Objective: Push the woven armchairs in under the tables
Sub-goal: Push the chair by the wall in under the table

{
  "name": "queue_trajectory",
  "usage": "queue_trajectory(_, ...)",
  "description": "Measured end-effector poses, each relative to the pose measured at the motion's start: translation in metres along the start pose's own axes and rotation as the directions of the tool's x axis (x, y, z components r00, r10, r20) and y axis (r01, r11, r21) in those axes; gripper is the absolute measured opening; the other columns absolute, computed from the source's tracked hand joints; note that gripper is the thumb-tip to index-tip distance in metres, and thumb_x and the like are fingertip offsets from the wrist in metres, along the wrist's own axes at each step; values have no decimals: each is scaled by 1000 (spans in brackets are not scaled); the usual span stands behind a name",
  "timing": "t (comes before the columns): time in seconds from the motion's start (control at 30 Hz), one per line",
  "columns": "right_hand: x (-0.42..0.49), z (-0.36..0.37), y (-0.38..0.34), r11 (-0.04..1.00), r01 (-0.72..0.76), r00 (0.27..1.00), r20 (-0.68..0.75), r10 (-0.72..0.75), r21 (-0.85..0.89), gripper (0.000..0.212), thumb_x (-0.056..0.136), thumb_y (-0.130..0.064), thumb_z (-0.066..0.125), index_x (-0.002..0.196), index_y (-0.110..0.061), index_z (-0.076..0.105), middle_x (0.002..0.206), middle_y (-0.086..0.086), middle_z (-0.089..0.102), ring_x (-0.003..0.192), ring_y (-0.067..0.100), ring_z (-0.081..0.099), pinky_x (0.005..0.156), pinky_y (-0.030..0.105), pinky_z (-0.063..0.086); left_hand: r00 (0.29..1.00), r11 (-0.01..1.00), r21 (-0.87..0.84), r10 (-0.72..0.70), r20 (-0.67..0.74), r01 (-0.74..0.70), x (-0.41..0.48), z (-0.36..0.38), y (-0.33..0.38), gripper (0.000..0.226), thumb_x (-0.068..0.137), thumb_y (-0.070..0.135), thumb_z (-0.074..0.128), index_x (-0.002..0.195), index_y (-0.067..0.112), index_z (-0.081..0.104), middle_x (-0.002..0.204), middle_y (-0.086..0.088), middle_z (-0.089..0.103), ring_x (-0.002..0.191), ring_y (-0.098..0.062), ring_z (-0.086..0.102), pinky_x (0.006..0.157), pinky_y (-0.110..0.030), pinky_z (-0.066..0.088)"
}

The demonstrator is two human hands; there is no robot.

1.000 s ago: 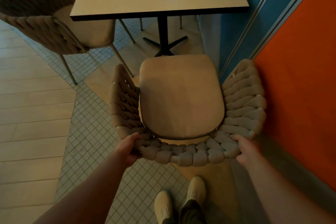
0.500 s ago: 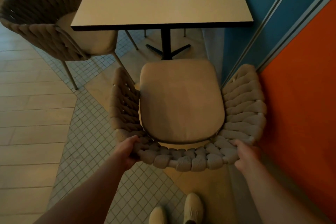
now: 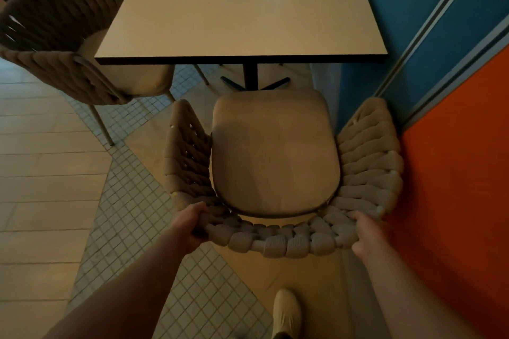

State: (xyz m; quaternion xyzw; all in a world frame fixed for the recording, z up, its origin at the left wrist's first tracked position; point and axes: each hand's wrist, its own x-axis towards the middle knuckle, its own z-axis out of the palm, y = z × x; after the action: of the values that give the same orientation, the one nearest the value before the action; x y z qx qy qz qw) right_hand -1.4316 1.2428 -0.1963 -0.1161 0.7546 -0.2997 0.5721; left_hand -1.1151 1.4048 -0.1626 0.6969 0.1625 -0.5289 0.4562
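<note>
Left hand (image 3: 190, 226) gripping woven armchair (image 3: 275, 162) backrest, right hand (image 3: 366, 234) gripping its other end

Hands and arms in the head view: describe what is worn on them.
The left hand and right hand are bare: no gloves, rings or watch show. The left forearm and right forearm are bare too, with no sleeve in view.
</note>
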Motion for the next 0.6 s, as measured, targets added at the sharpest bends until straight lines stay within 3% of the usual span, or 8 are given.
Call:
queue_trajectory(0.07,55,3,8,1000,8,1000,-16,-8,13,57,61,-19,84,111,-15,56,117,9,66,91,33,70,75,57,59,1000,1000,-4,6,-8,-6,4,8,9,44,89,8,56,133,4,55,120,-28,67,98,-42,70,60,-46,60)
queue_trajectory(0.13,66,10,2,1000,-19,1000,6,19,-9,77,46,-26,85,118,-16,60,119,9,68,90,33,71,71,56,60,1000,1000,-1,-1,-14,1,8,17,20,43,89,7,55,133,4,54,120,-28,67,95,-40,69,60,-45,60)
queue_trajectory(0.27,17,32,-33,999,35,999,-26,-35,-3,60,75,-8,77,130,-12,53,117,11,61,98,34,67,84,59,57,1000,1000,18,3,-6,-2,16,29,37,38,91,6,53,128,1,54,115,-27,67,91,-38,68,62,-44,58)
queue_trajectory(0.4,56,41,-31,1000,25,1000,-13,-25,-4,66,59,-19,79,122,-15,59,119,13,67,91,33,71,74,58,59,999,1000,26,10,-42,-9,30,35,51,48,87,7,58,134,4,53,122,-29,65,103,-44,68,60,-48,61)
queue_trajectory(0.5,53,49,-42,999,21,999,-23,-22,-39,57,74,-12,75,127,-13,55,118,13,65,97,35,69,82,57,58,999,1000,14,22,-29,-22,35,42,58,48,85,6,58,134,4,54,124,-28,64,99,-42,68,58,-47,60)
queue_trajectory(0.6,29,56,-56,998,33,999,-34,-35,-62,56,77,-9,73,130,-10,53,118,16,63,97,36,68,83,57,58,999,999,32,36,-24,-35,39,45,65,46,85,7,57,131,4,56,123,-27,65,97,-40,68,59,-46,59)
